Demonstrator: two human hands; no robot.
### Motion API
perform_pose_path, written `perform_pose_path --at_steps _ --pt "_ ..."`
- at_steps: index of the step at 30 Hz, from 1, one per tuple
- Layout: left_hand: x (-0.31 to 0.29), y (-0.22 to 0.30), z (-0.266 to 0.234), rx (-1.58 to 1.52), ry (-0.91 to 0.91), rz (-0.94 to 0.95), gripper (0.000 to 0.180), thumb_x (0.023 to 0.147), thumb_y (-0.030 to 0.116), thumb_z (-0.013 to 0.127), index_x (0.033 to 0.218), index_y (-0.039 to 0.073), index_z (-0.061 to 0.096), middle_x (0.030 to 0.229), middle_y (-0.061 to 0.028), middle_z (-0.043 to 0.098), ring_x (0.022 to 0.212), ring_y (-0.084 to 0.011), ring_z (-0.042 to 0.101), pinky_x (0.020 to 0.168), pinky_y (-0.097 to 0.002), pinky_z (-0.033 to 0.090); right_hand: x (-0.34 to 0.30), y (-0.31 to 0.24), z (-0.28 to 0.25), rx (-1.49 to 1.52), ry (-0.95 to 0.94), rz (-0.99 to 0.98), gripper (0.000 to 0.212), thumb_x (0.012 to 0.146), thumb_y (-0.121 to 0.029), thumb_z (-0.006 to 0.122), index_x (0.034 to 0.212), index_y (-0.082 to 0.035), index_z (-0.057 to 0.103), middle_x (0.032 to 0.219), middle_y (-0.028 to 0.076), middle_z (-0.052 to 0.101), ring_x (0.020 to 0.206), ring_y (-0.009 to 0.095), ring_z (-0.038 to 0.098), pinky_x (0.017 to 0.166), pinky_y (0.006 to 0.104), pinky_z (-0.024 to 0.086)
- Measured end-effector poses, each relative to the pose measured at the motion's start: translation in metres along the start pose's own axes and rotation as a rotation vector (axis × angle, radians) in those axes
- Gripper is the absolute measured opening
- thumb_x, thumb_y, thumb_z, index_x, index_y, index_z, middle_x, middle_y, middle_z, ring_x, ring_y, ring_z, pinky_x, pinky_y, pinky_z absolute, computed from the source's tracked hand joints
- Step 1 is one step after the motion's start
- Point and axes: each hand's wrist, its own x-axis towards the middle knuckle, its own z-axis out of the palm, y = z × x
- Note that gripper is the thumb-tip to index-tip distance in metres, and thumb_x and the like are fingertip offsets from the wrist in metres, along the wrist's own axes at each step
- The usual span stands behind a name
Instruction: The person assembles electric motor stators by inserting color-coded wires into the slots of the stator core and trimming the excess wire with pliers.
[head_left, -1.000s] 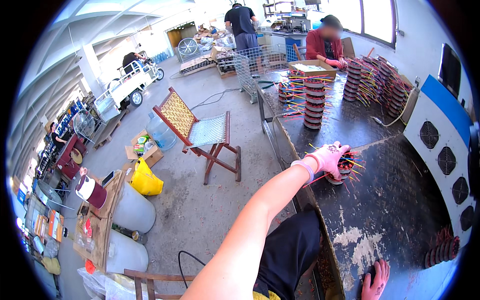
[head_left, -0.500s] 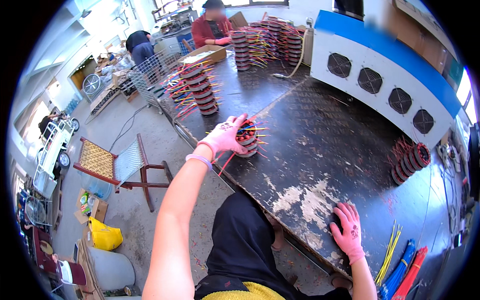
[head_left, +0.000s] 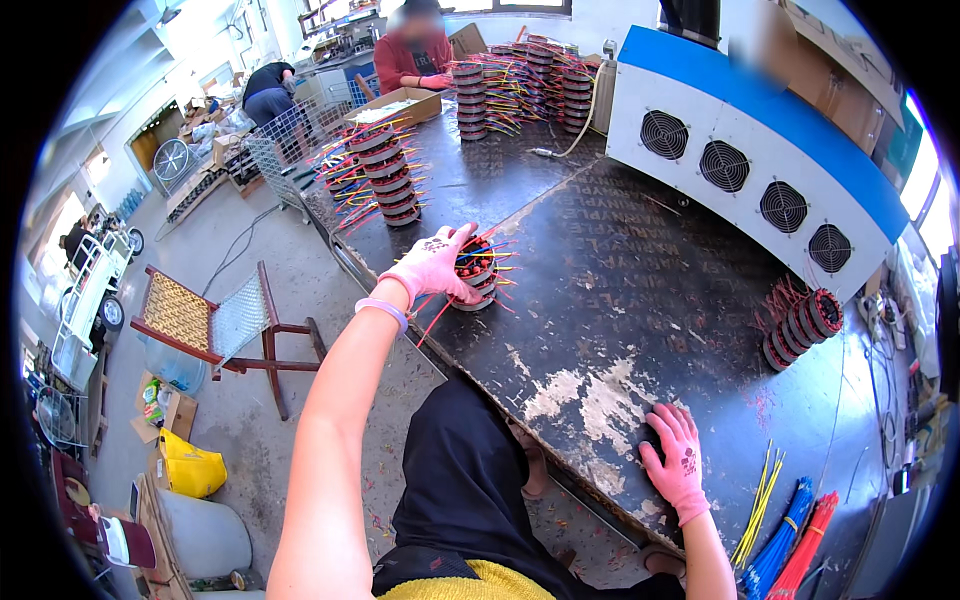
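My left hand, in a pink glove, is wrapped round the near side of a short stack of motor stators close to the table's left edge. Red, blue and yellow wires stick out from this stack, and the palm hides part of it. My right hand, gloved in pink too, lies on the worn, peeled part of the table with its fingers stretched out, holding nothing. A taller stator stack with coloured wires stands beyond my left hand.
At the right, a leaning row of stators lies below a blue and white machine with fans. Yellow, blue and red wire bundles lie near right. More stator stacks stand far back, by a seated person. A folding chair stands left.
The whole view has swung slightly, so things sit further left in the picture. Both hands keep their places, the left on the stators and the right on the table.
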Motion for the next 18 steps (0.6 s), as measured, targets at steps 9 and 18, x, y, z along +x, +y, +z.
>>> perform_pose_path --at_steps 9,18 --pt "0.005 0.001 0.005 0.062 0.000 0.016 0.124 0.062 0.046 0.091 0.162 0.015 0.025 0.149 -0.0244 0.044 0.130 -0.0441 0.055 0.109 -0.0444 0.047 0.002 -0.001 0.000 0.005 0.017 -0.015 0.048 0.088 -0.024 0.067 0.131 -0.004 0.061 0.144 0.016 0.057 0.141 0.038 0.045 0.122 0.0521 0.028" --pt "-0.004 -0.003 -0.001 -0.070 0.000 -0.017 0.122 0.062 0.040 0.092 0.161 0.011 0.027 0.149 -0.0230 0.043 0.135 -0.0407 0.049 0.114 -0.0413 0.042 0.000 0.001 0.000 0.015 0.024 -0.001 0.046 0.088 -0.023 0.066 0.130 -0.004 0.062 0.143 0.016 0.058 0.140 0.038 0.046 0.122 0.0518 0.029"
